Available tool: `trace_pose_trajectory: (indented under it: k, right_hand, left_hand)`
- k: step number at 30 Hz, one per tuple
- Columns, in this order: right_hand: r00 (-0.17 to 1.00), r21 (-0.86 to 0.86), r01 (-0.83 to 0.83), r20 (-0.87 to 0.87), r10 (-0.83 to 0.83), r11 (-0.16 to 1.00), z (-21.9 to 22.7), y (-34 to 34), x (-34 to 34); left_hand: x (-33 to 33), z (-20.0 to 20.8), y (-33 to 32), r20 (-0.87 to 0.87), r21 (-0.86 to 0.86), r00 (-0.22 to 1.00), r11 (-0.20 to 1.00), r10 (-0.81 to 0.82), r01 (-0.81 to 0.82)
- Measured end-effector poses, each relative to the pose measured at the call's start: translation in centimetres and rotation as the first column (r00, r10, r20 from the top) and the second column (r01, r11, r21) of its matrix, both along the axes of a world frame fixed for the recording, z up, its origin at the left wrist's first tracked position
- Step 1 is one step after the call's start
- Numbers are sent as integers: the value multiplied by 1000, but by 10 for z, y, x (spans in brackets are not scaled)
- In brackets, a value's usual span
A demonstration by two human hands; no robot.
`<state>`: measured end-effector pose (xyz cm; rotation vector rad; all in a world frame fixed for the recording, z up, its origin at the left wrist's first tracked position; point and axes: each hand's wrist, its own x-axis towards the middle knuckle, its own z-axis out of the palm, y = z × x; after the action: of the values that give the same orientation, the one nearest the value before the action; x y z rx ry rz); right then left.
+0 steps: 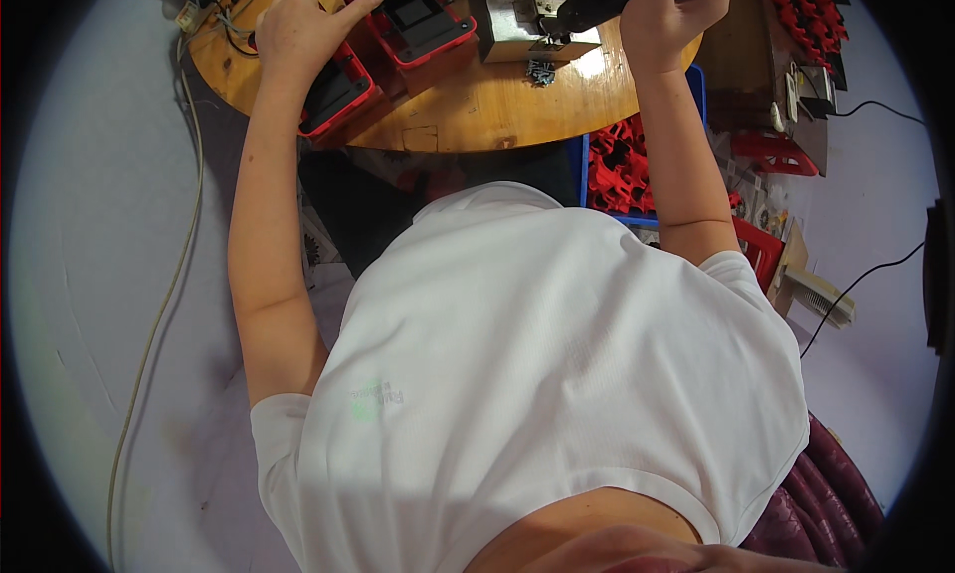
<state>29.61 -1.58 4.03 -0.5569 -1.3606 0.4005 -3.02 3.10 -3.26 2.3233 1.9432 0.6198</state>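
Observation:
My right hand (665,24) is wrapped round a black power screwdriver (595,2). The tool's tip points left and meets the fitting on the front of a metallic box (497,38); I cannot make out whether a screw is on the tip. At the table's upper left my left hand (301,26) rests over a red-and-black case (338,94), thumb stretched out to the right and apart from the fingers. A second red-and-black case (423,21) stands just right of that thumb. Below the metallic box lies a small pile of screws (540,73).
The round wooden table (468,115) has its near edge in front of my body. Under its right side a blue crate (584,170) holds red plastic parts (619,165). More red parts (801,16) are at the upper right. Cables (189,175) run down the left.

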Motion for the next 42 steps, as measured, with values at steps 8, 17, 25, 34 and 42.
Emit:
trace_pose_trajectory:
  k: [8,17,25,34,42]
  right_hand:
    - [999,24,19,37,-20,1000,-8,0,-2]
    - [970,-186,-223,-139,200,957,27,-4,-36]
    - [908,63,-388,-147,393,919,24,3,-99]
    - [920,47,-377,-96,380,925,19,1,-118]
    - [916,78,-399,68,395,913,11,3,-133]
  left_hand:
    - [1,1,-1,9,4,1000,1000,3,-3]
    - [24,24,-15,107,88,991,994,-81,72]
    - [26,37,-27,188,46,981,998,-53,45]
    - [26,33,-26,103,0,995,1000,-13,13]
    - [22,16,-19,144,79,989,997,-26,15]
